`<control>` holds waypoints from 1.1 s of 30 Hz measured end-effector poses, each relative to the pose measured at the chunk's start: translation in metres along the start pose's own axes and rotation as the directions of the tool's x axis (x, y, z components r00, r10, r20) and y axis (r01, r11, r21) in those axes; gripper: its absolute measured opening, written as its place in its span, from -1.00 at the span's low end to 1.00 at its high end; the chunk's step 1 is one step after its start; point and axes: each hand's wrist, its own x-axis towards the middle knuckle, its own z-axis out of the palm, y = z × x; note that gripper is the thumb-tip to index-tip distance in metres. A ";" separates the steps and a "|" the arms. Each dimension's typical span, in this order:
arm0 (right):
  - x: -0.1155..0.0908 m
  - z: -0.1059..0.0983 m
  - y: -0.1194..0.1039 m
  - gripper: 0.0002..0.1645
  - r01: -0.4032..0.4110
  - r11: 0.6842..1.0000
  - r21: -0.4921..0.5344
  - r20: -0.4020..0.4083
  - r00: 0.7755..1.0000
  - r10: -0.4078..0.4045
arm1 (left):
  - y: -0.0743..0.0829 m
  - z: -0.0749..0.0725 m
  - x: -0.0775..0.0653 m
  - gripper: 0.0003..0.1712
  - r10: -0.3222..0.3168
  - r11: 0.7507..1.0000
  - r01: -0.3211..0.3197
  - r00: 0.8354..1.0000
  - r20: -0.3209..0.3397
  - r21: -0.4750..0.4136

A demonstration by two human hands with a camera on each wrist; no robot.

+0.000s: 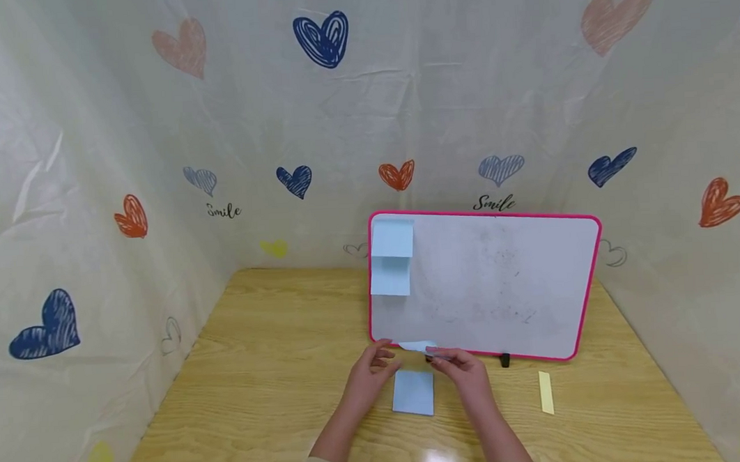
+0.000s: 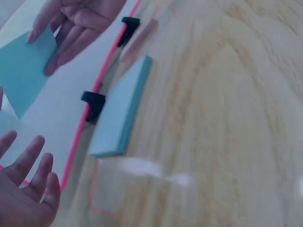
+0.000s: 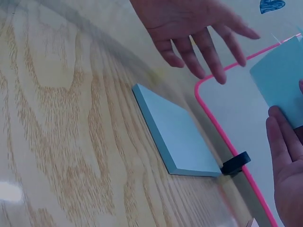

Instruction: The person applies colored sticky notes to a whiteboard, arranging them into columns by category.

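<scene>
A loose light blue sticky note (image 1: 417,345) is pinched between the thumb and fingers of my right hand (image 1: 467,374), just in front of the whiteboard (image 1: 473,288). In the left wrist view the same sticky note (image 2: 27,71) hangs by one side from that hand. My left hand (image 1: 366,379) is near the note's other side, its fingers spread and relaxed; the right wrist view shows this left hand (image 3: 189,28) holding nothing. Between the forearms, a thick pad of blue sticky notes (image 1: 413,393) lies on the table.
Two blue sticky notes, an upper one (image 1: 392,238) and a lower one (image 1: 390,276), are stuck at the board's upper left. Black feet (image 1: 505,360) support the pink-framed board. A pale yellow strip (image 1: 546,393) lies on the wooden table (image 1: 275,347) at right. A heart-patterned curtain (image 1: 439,109) hangs behind.
</scene>
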 end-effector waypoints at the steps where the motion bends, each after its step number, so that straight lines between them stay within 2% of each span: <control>1: 0.000 0.002 0.000 -0.71 0.011 1.000 -0.008 0.002 1.000 -0.011 | 0.004 -0.001 0.000 -0.49 -0.003 1.000 0.003 1.000 0.003 -0.030; 7: 0.002 0.015 -0.002 -0.67 0.058 0.998 -0.033 0.005 0.998 -0.058 | 0.030 -0.005 0.003 -0.47 -0.033 0.985 0.036 0.999 0.023 -0.170; 10: 0.004 0.023 -0.001 -0.66 0.099 0.995 -0.026 0.010 0.995 -0.099 | 0.052 -0.010 0.001 -0.54 -0.069 0.968 0.068 0.998 0.006 -0.243; 14: 0.008 0.032 0.002 -0.62 0.148 0.989 0.022 0.025 0.989 -0.148 | 0.074 -0.015 -0.005 -0.61 -0.101 0.954 0.089 0.994 -0.030 -0.286; 17: 0.012 0.038 0.002 -0.60 0.152 0.988 0.029 0.035 0.988 -0.153 | 0.060 -0.011 0.002 -0.67 -0.154 0.953 0.128 0.985 -0.075 -0.274; 21: 0.015 0.042 0.003 -0.56 0.128 0.992 -0.017 0.044 0.991 -0.127 | 0.034 -0.006 0.013 -0.75 -0.229 0.948 0.193 0.966 -0.120 -0.253; 23: 0.017 0.042 0.004 -0.54 0.117 0.993 -0.035 0.056 0.992 -0.115 | 0.032 -0.007 0.014 -0.78 -0.239 0.950 0.204 0.962 -0.135 -0.236; 28: 0.024 0.043 0.001 -0.55 0.113 0.992 -0.059 0.128 0.986 -0.105 | 0.026 -0.012 0.021 -0.76 -0.189 0.970 0.155 0.966 -0.178 -0.188; 33: 0.032 0.042 0.000 -0.55 0.196 0.960 -0.201 0.187 0.969 -0.159 | 0.020 -0.017 0.032 -0.70 -0.132 0.979 0.094 0.968 -0.215 -0.179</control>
